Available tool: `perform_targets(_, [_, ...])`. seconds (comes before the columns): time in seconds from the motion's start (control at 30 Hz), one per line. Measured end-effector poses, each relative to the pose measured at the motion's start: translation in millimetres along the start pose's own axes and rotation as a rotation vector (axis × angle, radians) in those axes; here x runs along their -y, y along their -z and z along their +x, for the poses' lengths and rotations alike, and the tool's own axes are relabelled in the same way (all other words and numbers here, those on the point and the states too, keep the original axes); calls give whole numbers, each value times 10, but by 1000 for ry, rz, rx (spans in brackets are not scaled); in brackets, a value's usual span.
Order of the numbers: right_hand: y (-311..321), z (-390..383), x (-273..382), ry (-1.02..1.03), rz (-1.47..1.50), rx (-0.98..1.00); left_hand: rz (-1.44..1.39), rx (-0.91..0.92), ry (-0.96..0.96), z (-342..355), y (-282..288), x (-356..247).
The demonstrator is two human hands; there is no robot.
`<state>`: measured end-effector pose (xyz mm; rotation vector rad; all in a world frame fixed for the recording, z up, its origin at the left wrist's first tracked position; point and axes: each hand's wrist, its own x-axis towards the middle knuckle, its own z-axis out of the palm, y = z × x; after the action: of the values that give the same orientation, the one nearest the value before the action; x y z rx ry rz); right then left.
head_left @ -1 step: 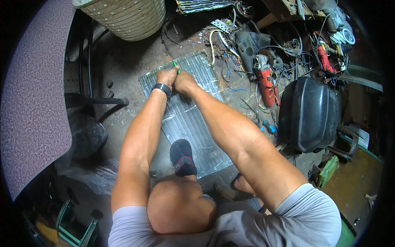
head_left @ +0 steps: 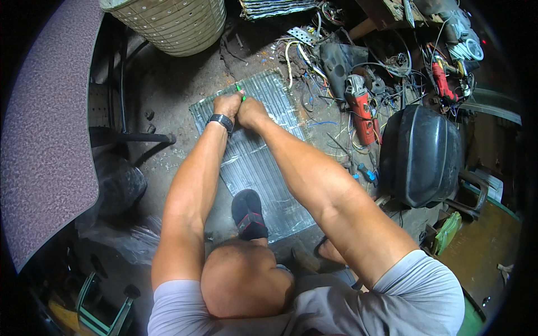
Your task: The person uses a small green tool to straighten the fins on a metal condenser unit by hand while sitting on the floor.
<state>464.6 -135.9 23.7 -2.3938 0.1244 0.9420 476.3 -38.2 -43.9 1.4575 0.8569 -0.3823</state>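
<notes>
A flat, finely ribbed silvery metal panel [head_left: 263, 179], like a radiator core, lies on the floor in front of me. Over its far end my left hand [head_left: 227, 105], with a dark band on the wrist, is closed. My right hand [head_left: 252, 113] is closed too and presses up beside it. A thin bright green thing [head_left: 239, 88] shows between and just beyond the two hands; most of it is covered by my fingers, so its kind cannot be made out. My foot in a dark shoe [head_left: 246, 213] rests on the panel's near left part.
Right of the panel lie a red angle grinder [head_left: 363, 112], tangled wires, a blue-handled tool [head_left: 367, 172] and a black plastic case [head_left: 423, 157]. A pale woven basket [head_left: 174, 25] stands at the far left. A speckled tabletop [head_left: 47, 129] fills the left side.
</notes>
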Motion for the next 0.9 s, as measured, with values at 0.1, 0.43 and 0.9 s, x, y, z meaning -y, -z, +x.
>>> perform_targets(0.1, [-61,-16,58,-47,29,-62,-29,2,29,54,56,16])
perform_targets(0.43, [-89,-71,-67,-91,50,-7,14,60,78,-51,42,82])
perform_targets(0.9, [-45,-411,-98,-107,184,-16,43,11,2,-379,58,136])
